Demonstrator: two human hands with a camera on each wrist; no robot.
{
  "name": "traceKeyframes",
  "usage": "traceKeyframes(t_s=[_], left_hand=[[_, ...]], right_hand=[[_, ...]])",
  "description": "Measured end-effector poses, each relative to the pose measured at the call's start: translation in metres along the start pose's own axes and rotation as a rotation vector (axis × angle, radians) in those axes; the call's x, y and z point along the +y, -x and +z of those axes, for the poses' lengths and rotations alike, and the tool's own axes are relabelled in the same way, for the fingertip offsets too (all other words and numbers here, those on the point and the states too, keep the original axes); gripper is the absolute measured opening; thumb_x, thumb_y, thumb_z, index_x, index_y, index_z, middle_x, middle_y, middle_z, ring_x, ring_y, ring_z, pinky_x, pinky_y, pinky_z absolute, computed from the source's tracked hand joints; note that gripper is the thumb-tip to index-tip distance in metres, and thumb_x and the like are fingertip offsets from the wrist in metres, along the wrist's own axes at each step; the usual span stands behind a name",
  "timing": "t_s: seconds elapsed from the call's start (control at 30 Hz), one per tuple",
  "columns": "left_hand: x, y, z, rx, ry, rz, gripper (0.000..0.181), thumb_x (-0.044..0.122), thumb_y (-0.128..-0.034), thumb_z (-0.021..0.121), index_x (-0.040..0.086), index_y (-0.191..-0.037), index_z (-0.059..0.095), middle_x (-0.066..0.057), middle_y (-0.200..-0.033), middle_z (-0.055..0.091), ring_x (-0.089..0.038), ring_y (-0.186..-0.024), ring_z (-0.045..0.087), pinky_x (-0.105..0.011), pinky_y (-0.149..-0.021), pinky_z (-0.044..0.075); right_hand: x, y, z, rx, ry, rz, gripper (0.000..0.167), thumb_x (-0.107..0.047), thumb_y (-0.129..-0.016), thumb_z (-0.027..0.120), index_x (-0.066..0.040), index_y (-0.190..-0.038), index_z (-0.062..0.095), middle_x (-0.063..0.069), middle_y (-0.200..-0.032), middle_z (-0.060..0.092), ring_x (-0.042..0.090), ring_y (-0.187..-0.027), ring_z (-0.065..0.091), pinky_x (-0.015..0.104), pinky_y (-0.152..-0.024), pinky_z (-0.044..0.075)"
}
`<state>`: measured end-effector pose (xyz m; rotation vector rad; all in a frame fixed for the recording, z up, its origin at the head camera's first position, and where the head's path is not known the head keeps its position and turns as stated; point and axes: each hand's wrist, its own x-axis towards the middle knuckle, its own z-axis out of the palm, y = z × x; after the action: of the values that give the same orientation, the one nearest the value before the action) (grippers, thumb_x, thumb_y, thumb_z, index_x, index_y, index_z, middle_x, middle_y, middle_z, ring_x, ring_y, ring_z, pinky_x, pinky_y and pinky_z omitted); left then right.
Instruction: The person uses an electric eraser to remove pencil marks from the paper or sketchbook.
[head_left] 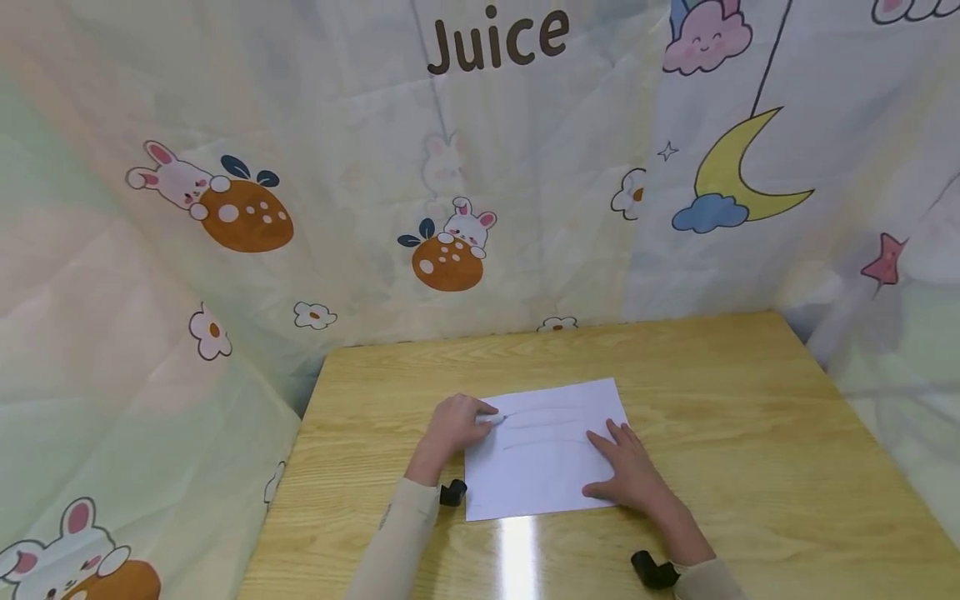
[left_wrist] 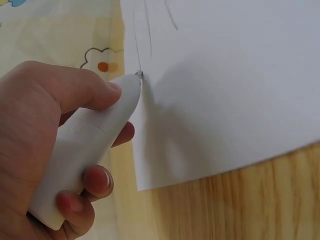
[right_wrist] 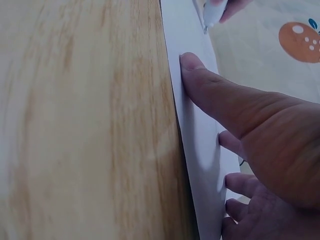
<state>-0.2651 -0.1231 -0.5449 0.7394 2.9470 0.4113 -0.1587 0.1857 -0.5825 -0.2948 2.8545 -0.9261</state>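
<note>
A sheet of white paper [head_left: 525,487] lies on the wooden table with three thin, dark, slightly curved lines across its upper half. My left hand [head_left: 455,423] grips a thick white pen [left_wrist: 82,140] at the paper's left side. In the left wrist view, the pen's fine metal tip meets the paper at the end of one line, and the fingers curl round the barrel. On the right part of the sheet rests my right hand [head_left: 628,468], its fingers spread. The right wrist view shows its thumb [right_wrist: 200,75] lying along the near edge of the paper.
The wooden table [head_left: 720,417] extends on both sides of the paper. Behind it and at the sides hangs a printed cloth [head_left: 540,208] with rabbits, oranges, a moon and flowers. Black wrist cameras sit beside the left wrist [head_left: 452,493] and the right wrist [head_left: 654,572].
</note>
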Motion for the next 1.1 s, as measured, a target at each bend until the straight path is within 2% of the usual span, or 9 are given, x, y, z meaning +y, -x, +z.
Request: traceKeyframes(t_s=[0.13, 0.33, 0.5, 0.73, 0.97, 1.1], left_hand=[[-0.0039, 0.0034, -0.0012, -0.016, -0.001, -0.023, 0.021, 0.025, -0.0866, 0.069, 0.025, -0.106, 0.078, 0.003, -0.093, 0.072, -0.01, -0.05, 0.035, -0.026, -0.047, 0.031], [-0.0073, 0.0023, 0.0001, -0.018, 0.019, -0.01, 0.022, 0.027, -0.0858, 0.069, 0.025, -0.106, 0.078, 0.004, -0.1, 0.072, -0.009, -0.056, 0.04, -0.026, -0.05, 0.034], [-0.0055, 0.0012, 0.0007, -0.022, 0.011, -0.031, 0.022, 0.027, -0.0856, 0.069, 0.026, -0.106, 0.077, 0.004, -0.101, 0.071, -0.01, -0.055, 0.041, -0.026, -0.051, 0.035], [-0.0006, -0.0006, 0.0, -0.015, 0.031, 0.009, 0.023, 0.025, -0.086, 0.068, 0.023, -0.107, 0.077, 0.002, -0.101, 0.072, -0.01, -0.058, 0.04, -0.026, -0.053, 0.035], [-0.0034, 0.0019, -0.0003, -0.011, 0.011, -0.072, 0.023, 0.026, -0.0859, 0.068, 0.026, -0.107, 0.077, 0.003, -0.102, 0.071, -0.011, -0.057, 0.041, -0.027, -0.051, 0.034], [-0.0006, 0.0012, 0.0012, -0.015, 0.018, -0.038, 0.024, 0.027, -0.0865, 0.067, 0.025, -0.109, 0.077, 0.003, -0.104, 0.071, -0.01, -0.062, 0.046, -0.026, -0.055, 0.037]], right_hand=[[-0.0023, -0.0005, 0.0022, -0.001, -0.005, 0.01, 0.088, -0.038, -0.068, 0.087, -0.003, -0.14, 0.051, 0.032, -0.15, 0.025, 0.052, -0.138, 0.012, 0.067, -0.103, 0.02], [-0.0052, -0.001, 0.0052, -0.002, -0.011, 0.01, 0.088, -0.039, -0.067, 0.087, -0.003, -0.139, 0.052, 0.033, -0.15, 0.025, 0.053, -0.138, 0.012, 0.067, -0.103, 0.018], [-0.0017, -0.0011, 0.0058, 0.012, -0.008, 0.004, 0.088, -0.037, -0.066, 0.088, -0.002, -0.138, 0.052, 0.034, -0.149, 0.025, 0.054, -0.137, 0.012, 0.068, -0.103, 0.018], [-0.0014, -0.0021, 0.0044, 0.009, 0.007, -0.003, 0.089, -0.038, -0.066, 0.088, -0.002, -0.139, 0.052, 0.034, -0.149, 0.026, 0.054, -0.137, 0.012, 0.067, -0.103, 0.018], [-0.0051, -0.0021, 0.001, 0.015, 0.002, -0.004, 0.089, -0.037, -0.066, 0.088, -0.001, -0.139, 0.051, 0.035, -0.148, 0.025, 0.055, -0.136, 0.013, 0.068, -0.102, 0.019], [-0.0048, -0.0021, -0.0003, 0.022, 0.014, -0.018, 0.09, -0.036, -0.065, 0.089, 0.002, -0.138, 0.051, 0.036, -0.147, 0.028, 0.056, -0.135, 0.016, 0.067, -0.102, 0.021]])
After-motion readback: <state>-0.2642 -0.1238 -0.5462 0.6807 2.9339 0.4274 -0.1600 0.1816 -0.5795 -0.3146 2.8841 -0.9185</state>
